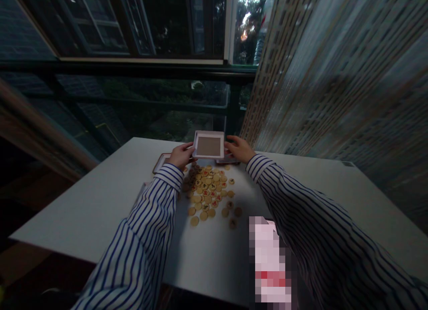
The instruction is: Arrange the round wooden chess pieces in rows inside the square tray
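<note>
A shallow square box (208, 145), white-rimmed with a brown inner face, is held at the far side of a white table (100, 198), gripped between both hands and tilted so that its open face is turned toward the camera. The left hand (180, 155) is closed on the box's left edge, with the thumb laid over the rim; the right hand (239, 148) is curled against the right edge, its fingers partly bent. The box is seen just beyond a heap of round wooden game pieces (209, 187), pale discs marked in red and black, which are spread over the middle of the table, with a few stray discs lying apart at the near edge of the heap. A second flat tray (159, 163) is partly hidden beneath the left wrist, and another flat item (228, 161), too dark to make out, lies under the right hand. Both arms are clothed in blue-and-white striped sleeves (150, 221). A pixelated block (270, 261) is seen near the table's front edge. A dark window (133, 96) is seen behind the table, and a patterned curtain (334, 78) hangs at the right.
</note>
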Demonstrator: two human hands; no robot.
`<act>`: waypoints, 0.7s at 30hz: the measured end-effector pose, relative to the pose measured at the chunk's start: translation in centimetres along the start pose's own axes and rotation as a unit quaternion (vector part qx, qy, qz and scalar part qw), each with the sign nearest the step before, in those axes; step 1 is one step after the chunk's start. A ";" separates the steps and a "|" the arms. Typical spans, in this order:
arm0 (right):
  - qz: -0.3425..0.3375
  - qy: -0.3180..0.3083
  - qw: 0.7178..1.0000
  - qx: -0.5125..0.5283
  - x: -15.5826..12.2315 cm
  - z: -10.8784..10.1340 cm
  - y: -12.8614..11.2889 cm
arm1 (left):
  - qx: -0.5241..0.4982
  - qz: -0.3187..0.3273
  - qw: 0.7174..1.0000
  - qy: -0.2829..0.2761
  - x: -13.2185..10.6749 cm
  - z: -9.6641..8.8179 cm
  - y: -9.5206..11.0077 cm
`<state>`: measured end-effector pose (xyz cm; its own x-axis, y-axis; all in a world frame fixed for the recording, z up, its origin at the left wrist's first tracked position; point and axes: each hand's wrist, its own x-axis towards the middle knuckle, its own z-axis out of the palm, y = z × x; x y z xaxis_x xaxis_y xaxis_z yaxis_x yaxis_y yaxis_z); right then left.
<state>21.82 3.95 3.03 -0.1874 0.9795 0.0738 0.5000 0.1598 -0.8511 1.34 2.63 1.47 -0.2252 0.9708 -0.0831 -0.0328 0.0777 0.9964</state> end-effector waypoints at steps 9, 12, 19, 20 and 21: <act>0.018 0.004 0.988 0.153 -1.1 -0.8 1.0 | -0.024 0.015 0.998 -0.058 -1.4 0.3 -0.6; -0.001 0.005 0.982 0.189 -1.5 -1.0 1.4 | -0.034 0.013 0.997 -0.065 -1.9 0.4 -0.6; -0.053 0.016 0.974 0.220 -2.2 -1.8 1.6 | -0.049 0.008 0.994 -0.096 -3.4 0.6 -0.3; -0.059 0.018 0.974 0.220 -2.4 -1.9 1.6 | -0.057 0.011 0.993 -0.102 -3.5 0.6 -0.4; -0.064 0.020 0.974 0.217 -2.5 -2.1 1.6 | -0.065 0.014 0.992 -0.105 -3.6 0.7 -0.5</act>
<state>24.82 2.01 2.55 -0.1866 0.9605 0.2063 0.0682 0.2222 -0.9726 2.81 -0.75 1.25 -0.0203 0.9991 -0.0363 -0.1576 0.0327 0.9870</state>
